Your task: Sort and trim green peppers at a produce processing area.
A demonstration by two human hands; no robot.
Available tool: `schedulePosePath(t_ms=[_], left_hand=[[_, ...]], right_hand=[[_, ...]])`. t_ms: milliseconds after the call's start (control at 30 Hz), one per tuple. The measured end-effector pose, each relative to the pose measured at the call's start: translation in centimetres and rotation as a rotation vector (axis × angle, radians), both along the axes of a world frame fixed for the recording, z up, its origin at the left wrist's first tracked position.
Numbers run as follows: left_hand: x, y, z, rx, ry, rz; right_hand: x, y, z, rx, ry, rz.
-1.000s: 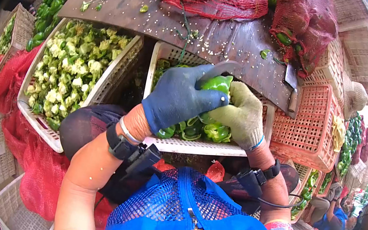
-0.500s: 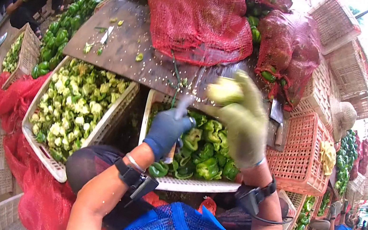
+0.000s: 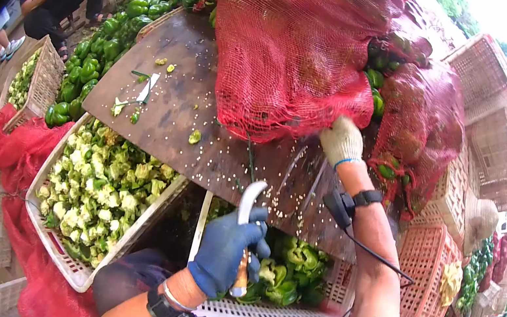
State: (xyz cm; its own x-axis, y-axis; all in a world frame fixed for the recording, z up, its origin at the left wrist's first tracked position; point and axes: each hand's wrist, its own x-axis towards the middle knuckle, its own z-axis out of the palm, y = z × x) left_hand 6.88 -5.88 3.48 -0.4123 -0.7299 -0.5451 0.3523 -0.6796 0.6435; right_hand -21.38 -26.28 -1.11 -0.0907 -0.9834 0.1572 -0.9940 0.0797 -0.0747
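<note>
Board [image 3: 168, 112]; left hand [image 3: 226, 254] gripping knife [image 3: 248, 204]; right hand [image 3: 341, 140] against red sack [image 3: 290, 51], grip unclear.

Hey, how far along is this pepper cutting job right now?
Done: the white plastic crate under the hands holds cut green peppers; a second white crate is heaped with pale cores. In hand: the blue-gloved left hand grips a curved knife, and the pale-gloved right hand is at the red mesh sack. Left: that sack looks full.

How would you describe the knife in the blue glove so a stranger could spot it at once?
Find the big dark wooden board. At its near edge the left hand, in a blue glove, grips the knife upright. Its pale, curved blade stands out against the green peppers below.
</note>
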Motion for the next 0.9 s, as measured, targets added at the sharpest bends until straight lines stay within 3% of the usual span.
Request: schedulePosePath(t_ms=[100,167,233,300,367,433,533,633,800,900], left_hand=[[-0.6,-0.5,-0.6,0.015,-0.036,-0.039],[-1.0,-0.9,-1.5,0.019,-0.054,-0.035],[-1.3,-1.4,-1.6,0.046,-0.058,-0.069],[-1.5,-1.7,-2.1,0.07,-0.041,-0.068],[-1.4,-1.7,-2.4,0.063,-0.06,-0.079],[-1.1,-2.2,-2.6,0.011,-0.023,-0.084],[-1.3,-2.4,-2.2,-0.044,-0.053,0.058],[-1.1,-2.4,-2.3,-0.008,-0.029,0.037],[-2.2,-1.1,-2.0,-0.027,-0.067,-0.046],[-2.7,0.5,-2.6,-0.057,-0.077,-0.052]], right_hand=[[2.0,-6.4,2.1,-0.232,-0.019,0.161],[3.0,-10.5,3.0,-0.045,-0.081,0.141],[3.4,-14.5,1.2,0.011,-0.085,0.038],[3.0,-17.1,0.2,-0.039,-0.103,0.082],[1.8,-16.5,-0.7,-0.103,-0.134,0.07],[1.5,-14.2,1.1,0.04,-0.022,0.077],[0.9,-5.2,4.8,-0.046,-0.086,0.264],[-2.5,1.1,3.8,-0.099,-0.11,0.413],[-0.6,2.8,4.6,-0.119,-0.007,0.345],[0.9,-1.4,0.2,-0.116,-0.319,0.007]])
